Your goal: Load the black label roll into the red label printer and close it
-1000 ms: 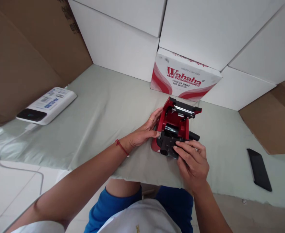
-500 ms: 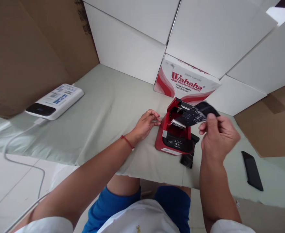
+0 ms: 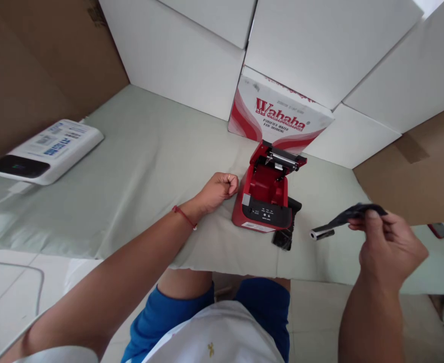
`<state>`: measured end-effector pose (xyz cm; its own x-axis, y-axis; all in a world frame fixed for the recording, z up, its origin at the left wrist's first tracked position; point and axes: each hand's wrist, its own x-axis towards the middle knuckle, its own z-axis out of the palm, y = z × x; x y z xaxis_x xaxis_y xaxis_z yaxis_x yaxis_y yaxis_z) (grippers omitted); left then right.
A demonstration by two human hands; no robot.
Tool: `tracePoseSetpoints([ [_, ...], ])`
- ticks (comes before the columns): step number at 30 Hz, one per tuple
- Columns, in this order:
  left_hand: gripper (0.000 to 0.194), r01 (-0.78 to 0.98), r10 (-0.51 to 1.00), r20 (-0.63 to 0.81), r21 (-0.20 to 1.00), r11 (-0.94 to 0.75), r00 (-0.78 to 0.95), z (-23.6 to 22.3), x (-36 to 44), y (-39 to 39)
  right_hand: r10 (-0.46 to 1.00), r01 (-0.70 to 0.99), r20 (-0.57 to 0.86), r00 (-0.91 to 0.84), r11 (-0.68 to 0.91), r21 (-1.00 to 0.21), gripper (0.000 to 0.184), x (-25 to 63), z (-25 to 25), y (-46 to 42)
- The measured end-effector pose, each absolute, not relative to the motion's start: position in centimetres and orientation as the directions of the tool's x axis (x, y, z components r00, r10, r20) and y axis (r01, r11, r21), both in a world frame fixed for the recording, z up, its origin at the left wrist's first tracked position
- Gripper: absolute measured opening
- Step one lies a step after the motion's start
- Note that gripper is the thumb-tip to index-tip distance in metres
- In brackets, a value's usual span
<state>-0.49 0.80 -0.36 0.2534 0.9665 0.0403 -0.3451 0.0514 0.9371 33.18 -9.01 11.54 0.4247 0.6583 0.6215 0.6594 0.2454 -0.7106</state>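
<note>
A small red and black label printer (image 3: 269, 187) stands on the cloth with its lid raised and its red inner bay exposed. My left hand (image 3: 222, 186) rests at the printer's left side with its fingers curled in and nothing visible in them. Out to the right, my right hand (image 3: 390, 242) pinches the end of a dark black ribbon strip (image 3: 352, 214). A small shiny roll (image 3: 322, 234) hangs at the strip's other end, above the cloth and apart from the printer. Beside the printer's right front lies a crumpled-looking black piece (image 3: 284, 237).
Behind the printer leans a Wahaha carton (image 3: 280, 118) against stacked white boxes (image 3: 297, 45). Brown cardboard (image 3: 419, 166) stands at the right, and more at the left. A white power bank (image 3: 51, 148) with a cable lies at the left on the green cloth (image 3: 142, 166).
My right hand has drawn the black strip and roll out from over the printer to the right. My left fingers have curled in. The camera view has shifted a little.
</note>
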Motion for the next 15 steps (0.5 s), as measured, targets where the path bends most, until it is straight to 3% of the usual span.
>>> tracePoseSetpoints([
  [2,0.004,-0.326,0.966,0.039,0.944,0.048,0.254,-0.4,-0.5,0.8,0.741,0.808,0.641,0.202,0.244,-0.537,0.019,34.6,10.6,-10.7],
  [4,0.003,-0.307,0.965,0.035,0.951,0.049,0.261,-0.4,-0.5,0.8,0.866,0.84,0.472,-0.164,0.374,-0.393,0.017,35.7,10.5,-12.1],
  [5,0.003,-0.296,0.963,0.033,0.954,0.05,0.268,-0.4,-0.5,0.8,0.884,0.805,0.32,-0.34,0.45,-0.387,0.018,36.1,10.7,-12.7],
  [7,0.003,-0.276,0.959,0.029,0.96,0.052,0.284,-0.3,-0.5,0.8,0.827,0.7,0.083,-0.556,0.519,-0.49,0.026,36.7,11.1,-13.2],
  [9,0.003,-0.259,0.955,0.027,0.964,0.053,0.295,-0.1,-0.5,0.7,0.829,0.672,0.033,-0.559,0.475,-0.568,0.033,36.9,11.2,-12.8],
  [10,0.003,-0.253,0.954,0.025,0.966,0.053,0.297,-0.1,-0.6,0.7,0.866,0.695,0.076,-0.494,0.446,-0.564,0.035,36.8,11.0,-12.1],
  [13,0.003,-0.24,0.955,0.022,0.969,0.052,0.296,0.0,-0.6,0.7,0.944,0.85,0.244,-0.222,0.31,-0.426,0.035,35.8,9.6,-8.7],
  [15,0.002,-0.232,0.957,0.023,0.972,0.047,0.289,0.0,-0.5,0.7,0.955,0.921,0.262,-0.141,0.223,-0.318,0.033,34.5,8.1,-5.8],
])
